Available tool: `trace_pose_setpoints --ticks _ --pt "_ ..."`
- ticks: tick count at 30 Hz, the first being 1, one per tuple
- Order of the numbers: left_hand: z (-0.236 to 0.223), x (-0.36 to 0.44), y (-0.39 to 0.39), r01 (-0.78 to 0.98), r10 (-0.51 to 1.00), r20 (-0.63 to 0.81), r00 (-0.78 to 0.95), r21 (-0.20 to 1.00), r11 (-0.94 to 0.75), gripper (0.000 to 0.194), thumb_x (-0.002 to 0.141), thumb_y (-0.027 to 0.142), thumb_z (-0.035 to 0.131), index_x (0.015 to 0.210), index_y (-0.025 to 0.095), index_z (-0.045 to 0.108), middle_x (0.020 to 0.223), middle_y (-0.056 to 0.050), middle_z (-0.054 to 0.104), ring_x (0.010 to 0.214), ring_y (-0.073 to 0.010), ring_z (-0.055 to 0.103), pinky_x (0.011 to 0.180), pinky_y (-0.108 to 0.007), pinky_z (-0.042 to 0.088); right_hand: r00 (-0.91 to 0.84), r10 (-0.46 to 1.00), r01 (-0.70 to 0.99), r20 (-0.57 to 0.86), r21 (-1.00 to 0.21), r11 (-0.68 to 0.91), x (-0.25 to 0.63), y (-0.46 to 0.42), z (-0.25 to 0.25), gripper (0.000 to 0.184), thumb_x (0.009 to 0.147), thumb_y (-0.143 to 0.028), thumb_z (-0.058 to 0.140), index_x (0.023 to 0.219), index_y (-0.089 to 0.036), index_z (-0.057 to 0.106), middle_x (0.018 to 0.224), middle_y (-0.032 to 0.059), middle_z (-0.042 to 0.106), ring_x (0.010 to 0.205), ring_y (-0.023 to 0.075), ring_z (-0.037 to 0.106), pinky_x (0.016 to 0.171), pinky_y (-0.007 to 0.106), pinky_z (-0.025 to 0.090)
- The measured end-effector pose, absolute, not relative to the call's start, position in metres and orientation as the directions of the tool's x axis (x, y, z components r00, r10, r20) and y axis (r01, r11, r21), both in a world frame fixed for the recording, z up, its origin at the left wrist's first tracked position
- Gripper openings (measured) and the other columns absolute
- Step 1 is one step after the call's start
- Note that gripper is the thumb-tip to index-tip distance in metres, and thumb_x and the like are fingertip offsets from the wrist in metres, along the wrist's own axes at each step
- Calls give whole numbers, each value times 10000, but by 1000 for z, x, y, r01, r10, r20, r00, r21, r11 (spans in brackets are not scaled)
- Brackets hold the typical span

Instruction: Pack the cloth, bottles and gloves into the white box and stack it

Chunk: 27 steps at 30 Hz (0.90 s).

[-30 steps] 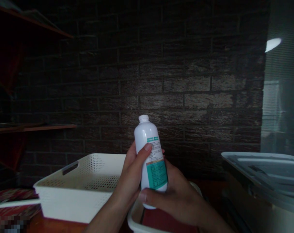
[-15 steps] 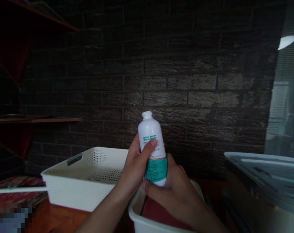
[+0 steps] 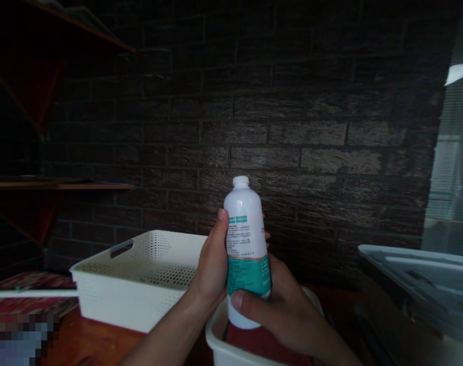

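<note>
left thumb (image 3: 221, 226) shifted off teal-banded label (image 3: 248, 272), hands (image 3: 213, 256) (image 3: 287, 295) clasping white bottle (image 3: 246, 249), print too small to read

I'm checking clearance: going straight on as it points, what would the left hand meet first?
Probably the dark brick wall, ahead of the left hand and the white bottle it holds; depth is unclear.

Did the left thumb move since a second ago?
Yes. Against the brick wall, the left thumb has gone left and a bit up, off the front of the bottle to its left edge.
</note>
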<state>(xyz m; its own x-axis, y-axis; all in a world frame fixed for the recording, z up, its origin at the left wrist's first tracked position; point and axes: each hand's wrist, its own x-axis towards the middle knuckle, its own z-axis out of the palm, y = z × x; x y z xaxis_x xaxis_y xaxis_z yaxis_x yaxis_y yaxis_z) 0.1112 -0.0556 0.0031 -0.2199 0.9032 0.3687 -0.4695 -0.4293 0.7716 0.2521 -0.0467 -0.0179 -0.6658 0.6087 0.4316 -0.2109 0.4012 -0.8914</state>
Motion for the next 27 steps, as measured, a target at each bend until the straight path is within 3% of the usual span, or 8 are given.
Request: trace_pose_setpoints --ticks 3,7,13,18,24,27 --pt "0 109 -53 -394 871 396 -290 781 -486 595 916 670 648 1121 126 778 1004 -124 806 928 -269 764 851 -339 598 -615 657 -142 435 -881 451 251 -49 -15 456 815 -282 844 1241 -230 691 1072 13 773 985 231 714 868 336 575" --pt "-2 108 -53 -253 788 528 -316 753 -607 448 952 530 685 1283 229 706 1202 -42 761 1113 -233 695 939 -283 535 -535 670 -117 515 -830 545 247 -40 -23 437 851 -303 807 1253 -215 659 1064 25 770 919 213 704 836 338 568" --pt "-5 105 -51 -106 820 554 -147 815 -570 618 785 378 898 1310 247 599 987 -9 722 887 -183 662 788 -264 540 -476 713 17 514 -806 592 243 -36 -28 431 849 -227 749 1258 -206 614 1016 27 777 872 218 741 769 334 583" --pt "-7 104 -51 -148 813 549 -191 803 -577 588 764 338 910 1260 250 606 964 -11 722 823 -163 665 741 -254 551 -555 682 2 476 -819 573 247 -41 -21 515 843 -203 760 1320 -205 565 1082 40 771 929 226 751 806 343 598" --pt "-3 112 -62 -351 823 523 -222 745 -568 551 748 346 861 1231 181 655 963 -84 771 836 -249 741 695 -303 596 -632 542 -249 555 -807 536 253 -32 -31 578 879 -307 803 1391 -280 536 1216 20 728 1150 231 690 923 324 577" --pt "0 113 -64 -410 830 527 -186 726 -552 537 769 367 828 1242 161 676 1054 -122 777 858 -263 749 669 -298 600 -657 521 -288 545 -820 495 253 -39 -27 540 891 -282 783 1381 -289 556 1233 8 729 1129 209 700 923 299 575"
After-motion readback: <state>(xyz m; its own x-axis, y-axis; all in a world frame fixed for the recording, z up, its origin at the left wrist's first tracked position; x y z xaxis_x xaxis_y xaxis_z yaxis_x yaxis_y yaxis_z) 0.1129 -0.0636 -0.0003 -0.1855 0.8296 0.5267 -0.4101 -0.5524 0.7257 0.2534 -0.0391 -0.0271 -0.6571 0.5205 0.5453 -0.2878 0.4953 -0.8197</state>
